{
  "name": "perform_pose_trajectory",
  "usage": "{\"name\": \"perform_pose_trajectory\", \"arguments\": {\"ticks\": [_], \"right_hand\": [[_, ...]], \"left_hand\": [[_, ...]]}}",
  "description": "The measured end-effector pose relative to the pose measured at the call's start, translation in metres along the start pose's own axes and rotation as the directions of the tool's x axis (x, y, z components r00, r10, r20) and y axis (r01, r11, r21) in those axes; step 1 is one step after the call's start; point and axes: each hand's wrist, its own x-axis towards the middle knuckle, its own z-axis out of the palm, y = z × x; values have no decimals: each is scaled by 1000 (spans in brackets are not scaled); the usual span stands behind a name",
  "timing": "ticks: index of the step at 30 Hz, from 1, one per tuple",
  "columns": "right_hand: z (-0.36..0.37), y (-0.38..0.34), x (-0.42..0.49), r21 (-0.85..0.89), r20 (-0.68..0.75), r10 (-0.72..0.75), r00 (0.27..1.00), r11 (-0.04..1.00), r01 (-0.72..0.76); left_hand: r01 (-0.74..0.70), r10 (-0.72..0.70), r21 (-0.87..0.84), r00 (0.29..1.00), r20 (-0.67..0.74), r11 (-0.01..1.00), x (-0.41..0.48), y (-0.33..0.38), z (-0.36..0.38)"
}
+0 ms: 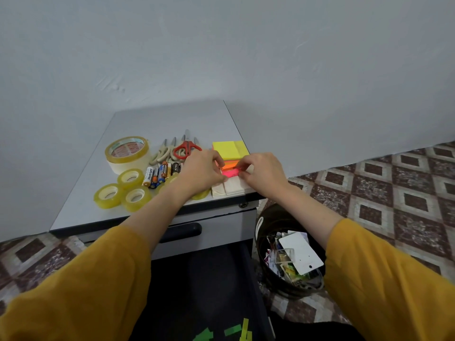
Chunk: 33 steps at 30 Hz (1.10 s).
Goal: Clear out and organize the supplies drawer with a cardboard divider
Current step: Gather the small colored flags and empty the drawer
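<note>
On the grey cabinet top (172,119) supplies lie in groups. My left hand (200,172) and my right hand (262,173) both pinch a pink sticky-note pad (231,172) from either end, at the top's right front. Behind it lie an orange pad (230,164) and a yellow pad (230,149); cream pads (232,187) lie in front. Red scissors (187,147) and cream scissors (161,153), several batteries (158,174), a large tape roll (128,152) and small yellow tape rolls (123,190) lie to the left. The open dark drawer (211,291) below holds green paper strips (231,332).
A dark waste bin (290,254) full of paper scraps and a white card stands on the patterned tile floor right of the cabinet. A closed drawer with a black handle (183,231) sits above the open one. A plain wall rises behind.
</note>
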Motion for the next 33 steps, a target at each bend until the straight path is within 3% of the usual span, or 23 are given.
{"name": "perform_pose_trajectory", "arguments": {"ticks": [9, 33], "right_hand": [[-2, 5, 0, -62, -30, 80, 996, 995, -81], [0, 3, -3, -43, -79, 50, 996, 998, -53]], "left_hand": [[-75, 79, 119, 997, -24, 990, 0, -4, 3], [-139, 168, 211, 978, -125, 968, -1, -3, 8]]}}
